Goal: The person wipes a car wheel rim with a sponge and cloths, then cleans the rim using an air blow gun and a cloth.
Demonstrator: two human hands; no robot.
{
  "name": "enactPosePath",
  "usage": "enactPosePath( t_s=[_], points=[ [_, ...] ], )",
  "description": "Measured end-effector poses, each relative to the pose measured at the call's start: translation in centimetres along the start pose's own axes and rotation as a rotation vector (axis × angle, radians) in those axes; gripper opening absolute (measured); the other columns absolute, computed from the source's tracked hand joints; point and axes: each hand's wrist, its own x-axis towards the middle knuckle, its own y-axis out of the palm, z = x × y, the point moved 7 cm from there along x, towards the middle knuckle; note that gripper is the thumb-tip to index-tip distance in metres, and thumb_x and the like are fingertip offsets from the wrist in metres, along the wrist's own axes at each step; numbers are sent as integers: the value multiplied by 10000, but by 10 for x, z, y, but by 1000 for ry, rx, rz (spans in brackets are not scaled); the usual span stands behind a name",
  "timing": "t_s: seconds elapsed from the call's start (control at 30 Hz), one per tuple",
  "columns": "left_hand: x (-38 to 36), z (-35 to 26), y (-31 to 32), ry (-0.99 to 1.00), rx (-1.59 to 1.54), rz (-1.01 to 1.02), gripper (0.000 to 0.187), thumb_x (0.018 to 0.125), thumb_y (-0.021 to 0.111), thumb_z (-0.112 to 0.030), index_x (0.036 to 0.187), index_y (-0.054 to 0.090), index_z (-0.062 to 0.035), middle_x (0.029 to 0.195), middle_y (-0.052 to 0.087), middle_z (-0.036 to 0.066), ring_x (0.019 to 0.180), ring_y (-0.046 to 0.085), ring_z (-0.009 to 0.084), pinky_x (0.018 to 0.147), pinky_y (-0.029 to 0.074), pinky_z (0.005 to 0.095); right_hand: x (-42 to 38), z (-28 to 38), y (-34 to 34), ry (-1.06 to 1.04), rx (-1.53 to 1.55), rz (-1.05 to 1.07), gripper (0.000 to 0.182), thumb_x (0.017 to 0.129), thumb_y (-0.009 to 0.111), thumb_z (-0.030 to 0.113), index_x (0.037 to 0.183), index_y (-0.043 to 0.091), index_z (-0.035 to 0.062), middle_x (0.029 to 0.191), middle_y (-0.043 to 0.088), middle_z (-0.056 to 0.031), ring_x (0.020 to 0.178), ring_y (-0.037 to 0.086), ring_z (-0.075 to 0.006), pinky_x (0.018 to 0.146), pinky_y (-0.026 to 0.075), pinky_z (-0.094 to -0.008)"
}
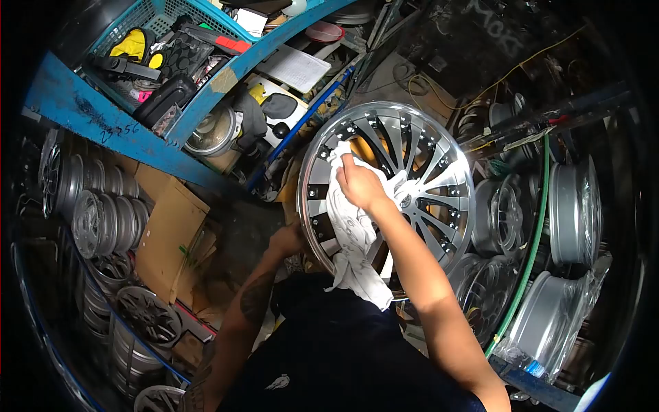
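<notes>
A large alloy wheel (443, 196) with silver and black spokes and a polished lip stands in front of me, its face towards me. My right hand (360, 184) presses a bunched white cloth (350, 216) onto the spokes on the wheel's left side. The cloth's loose end hangs down over the lower lip, marked with grey smudges. At the left edge of the wheel, my left hand (286, 240) grips the rim from the side. Its fingertips are hidden in shadow behind the lip.
Silver wheels (110, 223) are stacked at left beside folded cardboard (168, 240). More wheels, some wrapped in plastic (549, 323), line the right behind a green hose (532, 254). A blue shelf frame (130, 141) carries a teal basket (230, 24) of tools at upper left.
</notes>
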Motion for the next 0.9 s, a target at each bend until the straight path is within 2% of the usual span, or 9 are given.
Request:
enactPosePath(
  t_s=[0.17,0.23,0.3,0.37,0.43,0.53,0.63,0.73,0.9],
  points=[
    [15,20,27,109,-32,-43,683,909,592,-319,1516,396,-76,1170,681,306,1052,668,492,906,533,566,-57,-21,-42,81,117,-101,318,1008,500,297,1186,530,35,926,686,-316,893,664,-505,797,506,-597],
    [15,16,25,53,-39,-33,601,910,594,-324,1438,463,-68,1157,687,299,1038,668,499,904,532,572,-75,-58,-78,192,-12,-80,303,1000,451,259,1139,591,29,871,695,-266,795,706,-414,736,545,-509],
    [3,7,14,22,-66,-48,535,913,596,-334,1366,514,-62,1132,696,292,1020,670,502,894,533,576,-104,-111,-105,372,298,-99,336,990,394,229,1093,635,18,824,696,-154,747,702,-248,703,552,-378],
    [-5,-7,-5,19,-114,-113,485,917,598,-349,1301,551,-57,1095,707,284,998,675,499,877,537,580,-135,-118,-128,344,794,-433,338,981,368,220,1033,628,11,855,680,-67,779,656,-134,697,526,-301],
    [2,3,9,90,-52,-81,512,915,608,-367,1325,542,-68,1073,713,278,998,679,488,870,543,571,-155,-105,-140,177,662,-616,322,1041,393,247,1077,593,-3,953,700,-82,826,669,-154,777,546,-348],
    [8,2,15,118,-5,-21,533,910,622,-392,1334,541,-80,1058,715,273,998,683,473,862,550,561,-137,-77,-74,245,318,-449,308,1060,398,225,1141,565,-20,1038,698,-196,949,691,-310,888,536,-422],
    [24,23,35,217,105,19,536,910,630,-422,1310,558,-74,1065,716,266,994,683,476,863,555,556,-121,-28,-24,-141,-96,-359,377,1039,484,123,1364,501,-68,1406,555,-327,1385,501,-424,1140,416,-451],
    [18,25,38,300,38,-89,536,913,632,-436,1290,570,-60,1065,716,266,989,686,479,861,559,555,-109,-40,-38,77,101,-253,413,982,515,37,1376,484,-84,1416,538,-321,1334,515,-461,1142,415,-482],
    [11,16,24,117,114,-8,495,922,624,-436,1235,599,-53,1048,717,271,977,694,473,850,563,558,-101,-22,-23,-162,-76,-331,302,950,537,28,1237,525,-65,1429,542,-289,1330,530,-444,1148,412,-492]
  ],
)
